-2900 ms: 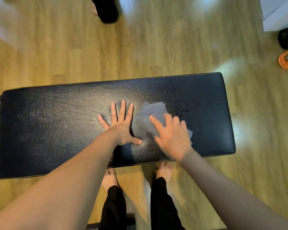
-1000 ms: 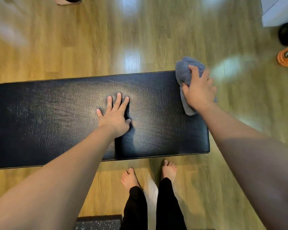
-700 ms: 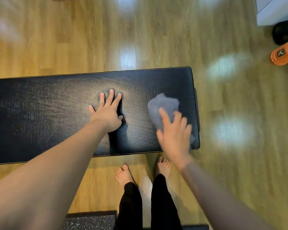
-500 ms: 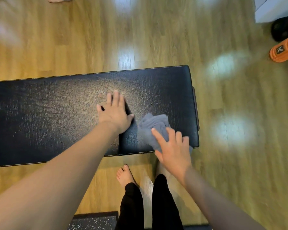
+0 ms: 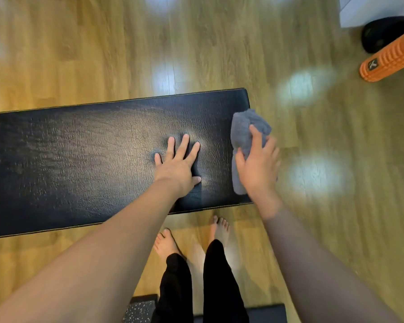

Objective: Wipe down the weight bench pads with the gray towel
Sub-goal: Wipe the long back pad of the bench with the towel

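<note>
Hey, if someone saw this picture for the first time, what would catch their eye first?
Probably the long black bench pad across the wooden floor, with the left hand pressed flat on it. Next, the right hand gripping the gray towel at the pad's right end, and the bright orange foam roller at upper right.

A home workout room: padded black bench [image 5: 79, 159], orange foam roller [image 5: 390, 59], wood-plank floor [image 5: 219, 43], bare feet.

Floor items, upper right

Orange ribbed foam roller [image 5: 392, 59] lies on wood floor [image 5: 103, 54], just beside a black object [image 5: 383, 33].
</note>
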